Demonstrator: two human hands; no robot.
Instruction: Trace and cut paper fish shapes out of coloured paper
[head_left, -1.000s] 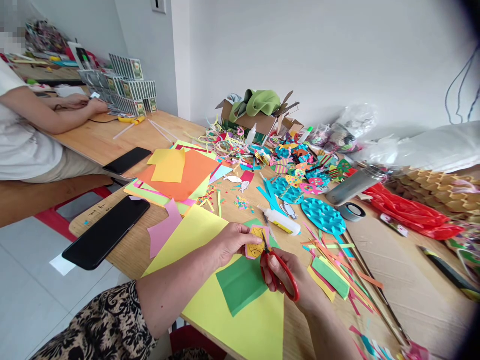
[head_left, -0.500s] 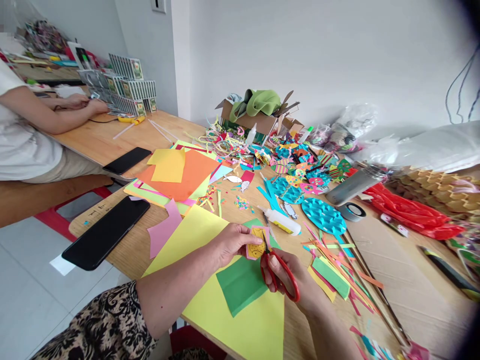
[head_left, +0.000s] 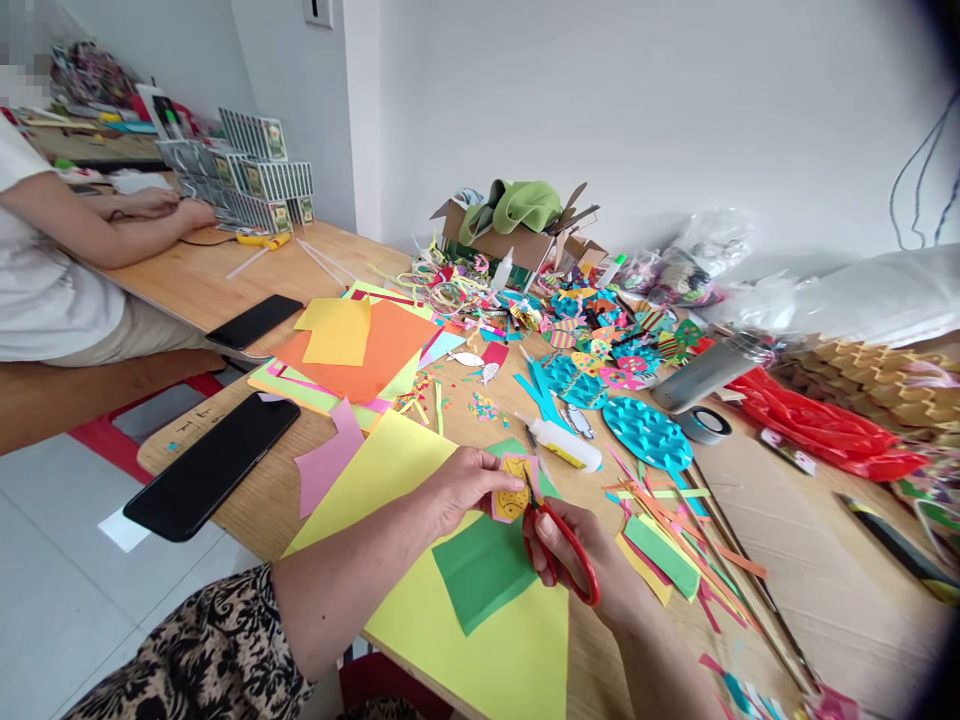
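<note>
Between its thumb and fingers, my left hand (head_left: pixel 463 487) pinches a small yellow paper fish (head_left: pixel 511 492) with black drawn lines and a pink paper edge around it. Red-handled scissors (head_left: pixel 571 560) are in my right hand (head_left: pixel 585 545), their blades at the right edge of the fish piece. Below both hands lie a green paper piece (head_left: pixel 484 575) and a large yellow sheet (head_left: pixel 420 630). A white glue bottle (head_left: pixel 566 444) lies just beyond my right hand.
A black phone (head_left: pixel 214 465) and a pink paper scrap (head_left: pixel 330 460) lie left. Coloured strips (head_left: pixel 660 555), a blue honeycomb paper oval (head_left: pixel 646 432), tape (head_left: pixel 705 424) and a metal bottle (head_left: pixel 709 370) are right. A person in white (head_left: pixel 56 260) sits at the far left.
The scissors and my right hand have shifted very slightly at the fish piece. My left hand keeps almost the same place.
</note>
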